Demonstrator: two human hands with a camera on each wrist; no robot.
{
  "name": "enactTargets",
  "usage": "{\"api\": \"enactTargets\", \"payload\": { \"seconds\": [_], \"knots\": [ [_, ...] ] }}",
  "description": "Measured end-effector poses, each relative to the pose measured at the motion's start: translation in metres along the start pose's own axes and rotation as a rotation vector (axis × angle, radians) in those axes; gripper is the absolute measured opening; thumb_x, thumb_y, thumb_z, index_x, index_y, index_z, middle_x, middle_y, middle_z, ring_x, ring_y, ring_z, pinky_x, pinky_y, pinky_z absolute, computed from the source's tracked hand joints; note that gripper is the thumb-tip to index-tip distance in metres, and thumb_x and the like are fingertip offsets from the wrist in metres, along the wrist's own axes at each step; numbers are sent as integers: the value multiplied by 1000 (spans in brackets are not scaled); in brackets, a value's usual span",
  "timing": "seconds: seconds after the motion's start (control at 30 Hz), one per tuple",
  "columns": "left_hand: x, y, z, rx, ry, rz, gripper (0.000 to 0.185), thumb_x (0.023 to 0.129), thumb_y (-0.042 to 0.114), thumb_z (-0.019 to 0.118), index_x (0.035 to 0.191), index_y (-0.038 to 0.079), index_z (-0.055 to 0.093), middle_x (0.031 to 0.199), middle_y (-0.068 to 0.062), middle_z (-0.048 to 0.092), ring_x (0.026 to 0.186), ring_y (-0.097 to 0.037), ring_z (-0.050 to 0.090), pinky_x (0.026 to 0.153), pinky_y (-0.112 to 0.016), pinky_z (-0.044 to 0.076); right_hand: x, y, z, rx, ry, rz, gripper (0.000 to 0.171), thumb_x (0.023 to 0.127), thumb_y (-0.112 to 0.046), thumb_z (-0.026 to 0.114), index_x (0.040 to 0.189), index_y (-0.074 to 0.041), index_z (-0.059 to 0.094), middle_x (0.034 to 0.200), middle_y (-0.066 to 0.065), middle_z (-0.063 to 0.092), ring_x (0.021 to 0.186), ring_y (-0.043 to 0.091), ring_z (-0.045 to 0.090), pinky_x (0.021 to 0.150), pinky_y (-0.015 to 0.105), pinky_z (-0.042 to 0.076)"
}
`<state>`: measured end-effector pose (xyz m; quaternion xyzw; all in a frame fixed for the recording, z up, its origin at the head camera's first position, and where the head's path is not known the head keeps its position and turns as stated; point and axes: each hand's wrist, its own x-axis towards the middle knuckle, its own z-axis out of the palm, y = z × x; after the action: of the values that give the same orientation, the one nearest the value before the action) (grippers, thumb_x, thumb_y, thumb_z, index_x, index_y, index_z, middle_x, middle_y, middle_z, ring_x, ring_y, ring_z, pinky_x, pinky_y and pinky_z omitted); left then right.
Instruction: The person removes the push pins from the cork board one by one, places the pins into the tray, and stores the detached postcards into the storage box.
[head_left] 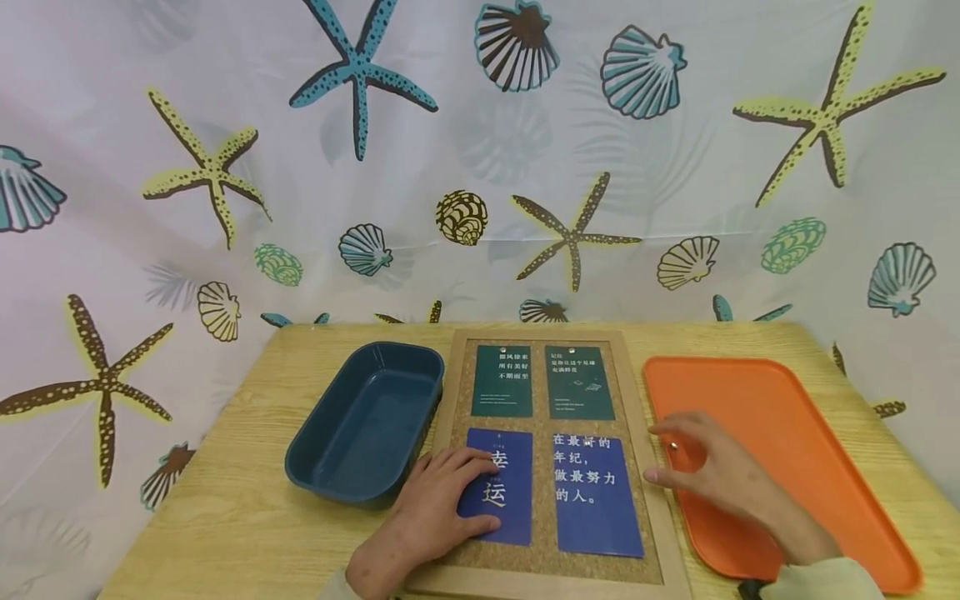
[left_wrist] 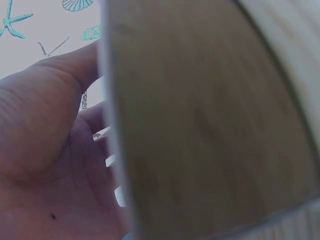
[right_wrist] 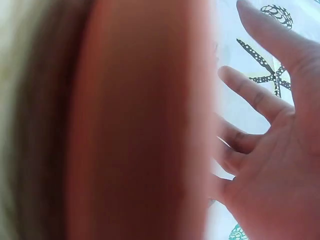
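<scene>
On a wood-framed cork board [head_left: 543, 487] are two green cards, an upper left one [head_left: 502, 381] and an upper right one [head_left: 580, 383]. Below them are a blue card with two large characters [head_left: 510, 521] and a blue card with several lines of writing [head_left: 597, 517]. My left hand [head_left: 431, 508] rests over the left blue card and the frame's left side, covering part of both. Over the left edge of an orange tray [head_left: 780, 433] is my right hand [head_left: 720, 471], thumb and forefinger apart. A small shiny piece [head_left: 672, 447] shows in the gap between them.
A deep dark-blue basin [head_left: 360, 433] stands left of the board on the wooden table [head_left: 217, 500]. Behind the table hangs a cloth [head_left: 465, 125] printed with starfish and shells. Small shiny pinheads show near the tops of both green cards and the right blue card.
</scene>
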<state>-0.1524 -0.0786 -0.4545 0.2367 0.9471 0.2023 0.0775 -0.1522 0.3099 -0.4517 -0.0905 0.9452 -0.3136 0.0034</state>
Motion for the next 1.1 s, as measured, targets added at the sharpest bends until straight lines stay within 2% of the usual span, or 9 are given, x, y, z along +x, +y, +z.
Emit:
{"api": "enactTargets", "payload": {
  "seconds": [0.3,0.57,1.1],
  "knots": [
    [0,-1,1,4,-4,0,57,87,52,80,137,30,64,146,7,59,139,-27,52,118,-69,36,-3,-1,7,-35,-51,-21,82,76,-62,86,142,-19,62,151,24,47,134,52,51,100,77,46],
    [0,-1,1,5,-5,-7,56,88,53,80,137,31,64,146,7,58,139,-26,52,119,-69,34,-4,-1,9,-60,-72,-37,86,73,-62,88,143,-18,62,152,28,47,133,55,50,99,77,47],
    [1,2,-5,30,5,23,59,85,50,84,136,27,66,147,4,58,140,-26,51,115,-62,41,-4,3,8,-59,-76,-49,86,73,-62,87,144,-19,62,153,28,46,134,56,50,99,77,46]
  ]
}}
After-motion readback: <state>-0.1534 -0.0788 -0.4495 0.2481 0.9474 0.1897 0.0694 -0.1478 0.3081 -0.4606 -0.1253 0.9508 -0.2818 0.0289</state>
